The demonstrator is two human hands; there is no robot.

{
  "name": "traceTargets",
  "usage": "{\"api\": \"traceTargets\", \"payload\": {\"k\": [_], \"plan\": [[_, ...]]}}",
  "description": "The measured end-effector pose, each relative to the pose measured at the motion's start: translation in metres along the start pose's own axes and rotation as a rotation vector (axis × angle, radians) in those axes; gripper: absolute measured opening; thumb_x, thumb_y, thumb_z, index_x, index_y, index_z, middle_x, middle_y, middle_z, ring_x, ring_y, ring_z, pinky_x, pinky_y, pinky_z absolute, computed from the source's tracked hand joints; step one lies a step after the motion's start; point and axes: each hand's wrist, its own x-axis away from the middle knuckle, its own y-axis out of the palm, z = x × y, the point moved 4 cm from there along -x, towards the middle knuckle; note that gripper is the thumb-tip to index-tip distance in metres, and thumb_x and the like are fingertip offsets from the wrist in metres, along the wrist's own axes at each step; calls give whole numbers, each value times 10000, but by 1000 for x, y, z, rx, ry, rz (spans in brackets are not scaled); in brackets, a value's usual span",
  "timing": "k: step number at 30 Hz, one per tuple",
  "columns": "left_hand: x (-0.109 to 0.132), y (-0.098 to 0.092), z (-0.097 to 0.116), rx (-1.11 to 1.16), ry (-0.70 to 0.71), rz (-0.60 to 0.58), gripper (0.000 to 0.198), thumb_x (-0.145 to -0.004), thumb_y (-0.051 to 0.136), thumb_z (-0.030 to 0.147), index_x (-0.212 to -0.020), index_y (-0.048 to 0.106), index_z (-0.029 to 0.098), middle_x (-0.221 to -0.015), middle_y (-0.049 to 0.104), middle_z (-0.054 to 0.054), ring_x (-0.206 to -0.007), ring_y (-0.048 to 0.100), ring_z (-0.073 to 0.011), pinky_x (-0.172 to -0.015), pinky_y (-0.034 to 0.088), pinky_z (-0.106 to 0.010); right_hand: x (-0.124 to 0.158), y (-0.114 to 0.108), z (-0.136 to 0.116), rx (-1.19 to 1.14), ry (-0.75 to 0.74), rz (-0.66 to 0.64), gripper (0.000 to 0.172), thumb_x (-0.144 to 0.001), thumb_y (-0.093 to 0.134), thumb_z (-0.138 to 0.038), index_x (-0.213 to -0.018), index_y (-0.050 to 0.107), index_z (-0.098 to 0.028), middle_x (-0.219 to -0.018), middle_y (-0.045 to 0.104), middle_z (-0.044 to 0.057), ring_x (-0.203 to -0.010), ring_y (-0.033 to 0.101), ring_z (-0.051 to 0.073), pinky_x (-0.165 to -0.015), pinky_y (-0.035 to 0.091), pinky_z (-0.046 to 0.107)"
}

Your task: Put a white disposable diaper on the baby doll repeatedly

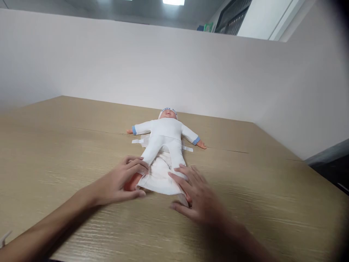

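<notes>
A baby doll (167, 128) in white clothes with blue cuffs lies on its back on the wooden table, arms spread and head toward the wall. Beneath its hips and between its legs a white diaper (160, 176) is spread flat, with tape tabs sticking out on both sides. My left hand (127, 178) rests at the doll's left-side lower leg in view, fingers extended over the leg and thumb apart. Across from it, my right hand (197, 193), slightly blurred, has its fingers spread over the other lower leg and the diaper's edge. Both feet are partly hidden by my hands.
The wooden table (81, 153) reaches to a pale wall (136, 65) behind the doll. Beyond the wall's top, a ceiling light (173, 2) and a green item (208, 27) show. A dark gap lies past the table's right edge.
</notes>
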Motion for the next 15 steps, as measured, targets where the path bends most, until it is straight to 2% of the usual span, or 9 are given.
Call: {"api": "traceTargets", "payload": {"k": [1, 3, 5, 7, 9, 11, 13, 15], "plan": [[-2, 4, 3, -46, -8, 32, 441, -1028, 714, 488, -1418, 617, 308, -1537, 636, -60, -1482, 462, -349, -1220, 480, -529, 1, 5, -6, 65, -3, 27, 753, -975, 779, -603, -1628, 548, -308, -1629, 568, 151, -1563, 473, 424, -1344, 317, 715], [-6, 11, 6, -147, -17, 98, 412, -969, 786, 454, -1306, 624, 280, -1477, 658, -67, -1381, 506, -351, -1159, 496, -524, 1, 14, -14, 159, 13, 72, 573, -1045, 693, -391, -1595, 579, -278, -1612, 578, 159, -1560, 469, 413, -1314, 366, 702], [-11, 14, 8, -213, -36, 138, 235, -1005, 711, 351, -1208, 627, 268, -1395, 691, -61, -1289, 546, -331, -1104, 505, -511, -2, 17, -18, 196, 36, 96, 488, -1045, 564, -170, -1520, 636, -248, -1559, 616, 160, -1522, 500, 389, -1273, 416, 669], [-18, 8, 9, -232, -73, 154, 119, -1058, 614, 338, -1146, 634, 260, -1265, 732, -62, -1203, 584, -319, -1033, 519, -487, -9, 14, -17, 164, 79, 108, 442, -1041, 488, -100, -1413, 690, -229, -1450, 674, 154, -1393, 585, 360, -1182, 494, 606], [-28, -4, 8, -230, -131, 180, 230, -1112, 527, 441, -1099, 650, 247, -1098, 748, -75, -1086, 617, -315, -953, 526, -470, -22, 7, -10, 92, 138, 127, 344, -1087, 441, -146, -1279, 717, -219, -1277, 727, 139, -1188, 645, 323, -1029, 555, 518], [-42, -18, 5, -193, -185, 218, 374, -1124, 474, 553, -1083, 664, 234, -1029, 744, -87, -1016, 631, -311, -911, 523, -462, -39, -5, 2, 12, 198, 178, 313, -1135, 399, -242, -1114, 710, -218, -1098, 728, 118, -1021, 641, 298, -910, 551, 457], [-60, -31, -1, -116, -211, 274, 419, -1103, 495, 600, -1122, 678, 223, -1148, 753, -111, -1111, 638, -326, -977, 514, -474, -59, -18, 15, -68, 231, 259, 345, -1152, 379, -328, -1027, 682, -220, -1056, 702, 110, -998, 641, 289, -911, 531, 439], [-80, -41, -12, -11, -232, 351, 439, -1065, 552, 609, -1195, 681, 210, -1338, 723, -132, -1282, 598, -347, -1094, 475, -480, -80, -30, 28, -148, 228, 337, 343, -1142, 399, -384, -1056, 684, -213, -1144, 690, 118, -1088, 648, 289, -1009, 509, 442]]}}
